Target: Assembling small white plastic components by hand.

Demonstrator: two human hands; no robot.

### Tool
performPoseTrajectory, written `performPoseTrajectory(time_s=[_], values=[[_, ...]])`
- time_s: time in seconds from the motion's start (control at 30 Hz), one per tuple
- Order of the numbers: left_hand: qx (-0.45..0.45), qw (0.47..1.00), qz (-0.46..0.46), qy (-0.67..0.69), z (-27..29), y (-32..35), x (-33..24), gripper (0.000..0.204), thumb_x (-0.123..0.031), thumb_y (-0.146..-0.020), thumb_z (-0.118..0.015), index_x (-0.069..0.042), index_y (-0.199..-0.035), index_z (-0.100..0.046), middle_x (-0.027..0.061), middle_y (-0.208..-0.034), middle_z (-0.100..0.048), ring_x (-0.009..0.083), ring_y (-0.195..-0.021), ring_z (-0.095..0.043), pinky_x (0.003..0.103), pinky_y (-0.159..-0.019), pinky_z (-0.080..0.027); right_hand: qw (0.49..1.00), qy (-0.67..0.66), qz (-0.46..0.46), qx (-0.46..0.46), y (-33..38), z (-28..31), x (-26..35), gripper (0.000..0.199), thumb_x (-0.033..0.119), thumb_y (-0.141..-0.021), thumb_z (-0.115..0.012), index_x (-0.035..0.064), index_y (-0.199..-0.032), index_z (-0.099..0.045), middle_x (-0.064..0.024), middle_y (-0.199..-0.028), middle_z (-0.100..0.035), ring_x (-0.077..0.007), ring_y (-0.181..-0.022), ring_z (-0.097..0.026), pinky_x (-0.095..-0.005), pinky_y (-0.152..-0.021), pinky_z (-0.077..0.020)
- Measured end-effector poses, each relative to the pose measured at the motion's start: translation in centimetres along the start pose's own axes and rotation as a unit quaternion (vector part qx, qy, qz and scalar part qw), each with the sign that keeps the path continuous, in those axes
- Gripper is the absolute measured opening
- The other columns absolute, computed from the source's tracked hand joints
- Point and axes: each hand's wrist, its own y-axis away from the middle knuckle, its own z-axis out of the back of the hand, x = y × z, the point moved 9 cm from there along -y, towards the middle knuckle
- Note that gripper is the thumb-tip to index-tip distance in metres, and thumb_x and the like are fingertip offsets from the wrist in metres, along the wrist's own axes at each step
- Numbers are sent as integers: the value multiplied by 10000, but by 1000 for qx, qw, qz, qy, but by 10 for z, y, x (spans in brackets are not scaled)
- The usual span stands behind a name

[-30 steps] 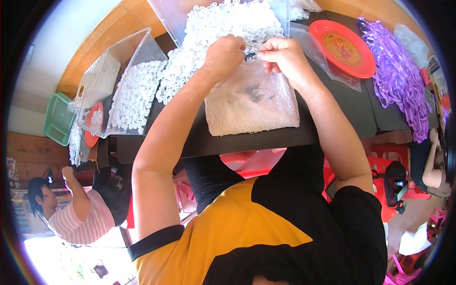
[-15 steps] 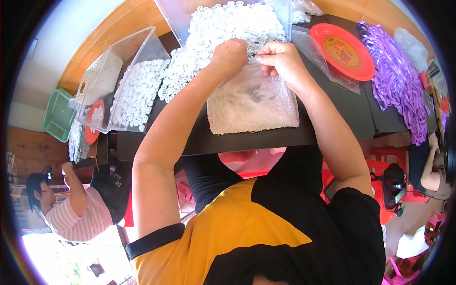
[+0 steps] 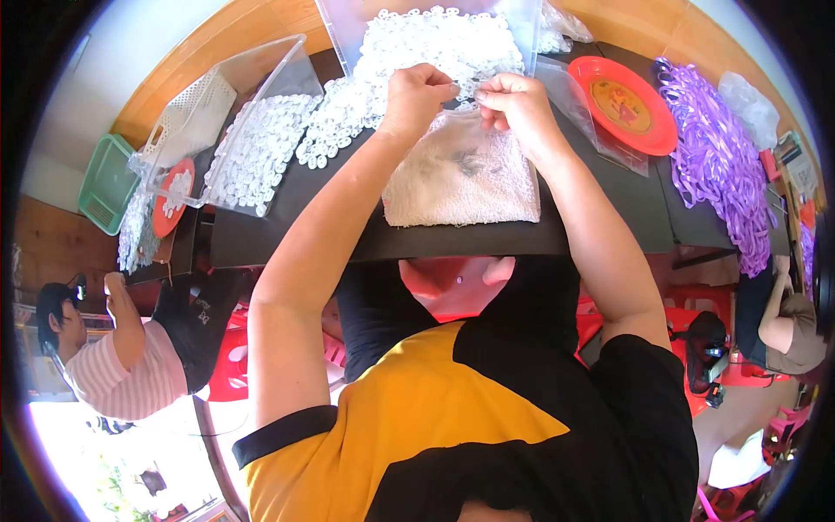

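Observation:
My left hand (image 3: 416,94) and my right hand (image 3: 515,106) are held close together above a white towel (image 3: 461,178) on the black table (image 3: 609,217). Both pinch a small white plastic piece (image 3: 465,91) between their fingertips. Just beyond them lies a big heap of small white plastic rings (image 3: 435,48) in a clear tray. A few dark specks lie on the towel.
A clear bin (image 3: 261,148) with more white rings stands at the left, next to a white basket (image 3: 187,109) and a green basket (image 3: 106,183). A red plate (image 3: 628,104) and purple strips (image 3: 718,165) are at the right. People sit at both sides.
Both hands have moved slightly away from me over the towel, fingertips still together; the view shifted a little.

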Motion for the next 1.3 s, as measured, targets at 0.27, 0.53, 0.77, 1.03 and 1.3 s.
performPoseTrajectory(time_s=[0.27, 0.53, 0.77, 1.03, 1.3], values=[[-18, 990, 49, 133, 1, 42, 8, 107, -31, -772, -721, 6, -855, -665, 6, -692, -600, 69, -590, -515, 213, -502, -404, 1000, -7, -13, -9, 3, -5, 3, 89, 133, -861, -632, 52, -886, -663, -6, -697, -627, -91, -585, -594, -204, -524, -393], [-33, 971, 60, 231, 1, 52, 1, 80, -43, -842, -672, -1, -910, -667, 9, -741, -621, 65, -603, -512, 195, -541, -396, 998, -61, -30, -2, 12, -11, 9, 60, 93, -844, -645, 39, -871, -650, -33, -742, -642, -106, -618, -607, -225, -552, -429], [-15, 962, 54, 266, -5, 53, -1, 67, -86, -856, -687, -28, -883, -664, -14, -737, -626, 40, -622, -517, 183, -532, -400, 993, -96, -58, 33, 22, -28, 11, 104, 119, -893, -588, 46, -957, -626, -55, -808, -654, -132, -650, -631, -239, -568, -455], [13, 955, 67, 288, -6, 51, -6, 54, -74, -861, -686, -28, -872, -661, -9, -734, -629, 40, -615, -528, 173, -515, -388, 964, -236, -85, 86, 15, -33, -4, 99, 108, -908, -568, 20, -946, -595, -69, -802, -643, -163, -657, -633, -234, -550, -440], [-23, 949, 58, 308, -6, 58, -9, 105, -43, -855, -689, -3, -933, -632, 33, -802, -654, 71, -686, -583, 215, -627, -494, 961, -251, -90, 72, 20, -37, 1, 59, 66, -897, -580, 21, -932, -592, -71, -805, -628, -167, -639, -621, -230, -561, -443]])
